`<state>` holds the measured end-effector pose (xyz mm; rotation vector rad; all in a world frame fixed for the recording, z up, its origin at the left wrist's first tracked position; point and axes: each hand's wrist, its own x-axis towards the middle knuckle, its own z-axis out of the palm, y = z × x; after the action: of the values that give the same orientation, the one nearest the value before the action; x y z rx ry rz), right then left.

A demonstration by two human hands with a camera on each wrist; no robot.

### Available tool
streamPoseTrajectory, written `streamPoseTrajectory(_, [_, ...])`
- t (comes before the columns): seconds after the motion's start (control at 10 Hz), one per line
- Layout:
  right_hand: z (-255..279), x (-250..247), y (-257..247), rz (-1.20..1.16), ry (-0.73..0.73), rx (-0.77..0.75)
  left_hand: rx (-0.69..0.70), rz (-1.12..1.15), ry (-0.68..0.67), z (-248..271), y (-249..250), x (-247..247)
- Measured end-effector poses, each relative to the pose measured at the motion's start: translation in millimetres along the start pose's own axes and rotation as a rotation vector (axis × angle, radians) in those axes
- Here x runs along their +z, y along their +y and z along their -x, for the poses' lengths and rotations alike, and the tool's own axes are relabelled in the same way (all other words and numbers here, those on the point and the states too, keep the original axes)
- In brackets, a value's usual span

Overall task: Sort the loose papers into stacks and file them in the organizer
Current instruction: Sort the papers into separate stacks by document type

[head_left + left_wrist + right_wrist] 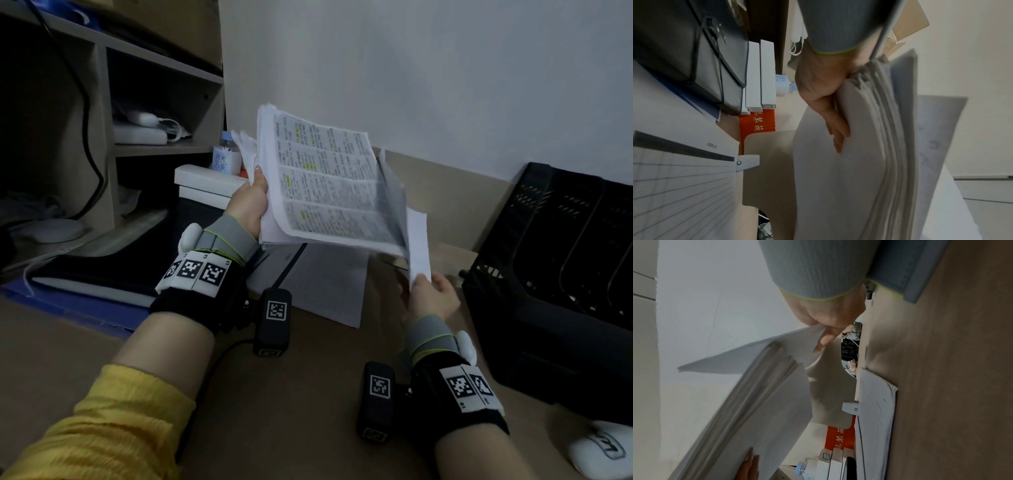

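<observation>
A thick stack of papers (329,181) with printed, yellow-highlighted text on top is held up above the desk. My left hand (251,202) grips its left edge, thumb on top and fingers (838,129) underneath the stack (869,154). My right hand (431,298) pinches the lower corner of a single white sheet (418,240) that hangs off the stack's right side; the right wrist view shows this sheet (777,353) pinched between thumb and finger. A black mesh organizer (561,274) with upright slots stands at the right.
A lined sheet (322,284) lies flat on the desk under the stack. White boxes (205,185) and a small bottle (226,154) sit by the shelf unit (102,137) at left. A dark folder (102,270) lies left; a white mouse (603,448) sits bottom right.
</observation>
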<state>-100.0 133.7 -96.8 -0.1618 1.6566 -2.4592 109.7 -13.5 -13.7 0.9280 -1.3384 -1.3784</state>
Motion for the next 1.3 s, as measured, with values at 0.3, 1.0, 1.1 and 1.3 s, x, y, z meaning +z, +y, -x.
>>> streamPoseTrajectory(0.3, [-12,-5,18,0.168,-0.034,-0.03,-0.007,0.232,-0.071,-2,14,-9])
streamPoseTrajectory(1.0, [13,13,15,0.231,-0.207,0.101,0.017,0.079,-0.09,-4,12,2])
streamPoseTrajectory(1.1, [20,20,17,0.285,-0.344,0.19,0.012,0.058,-0.083,-2,12,3])
streamPoseTrajectory(1.3, [34,18,20,0.444,-0.567,0.434,-0.003,0.024,-0.103,-10,6,10])
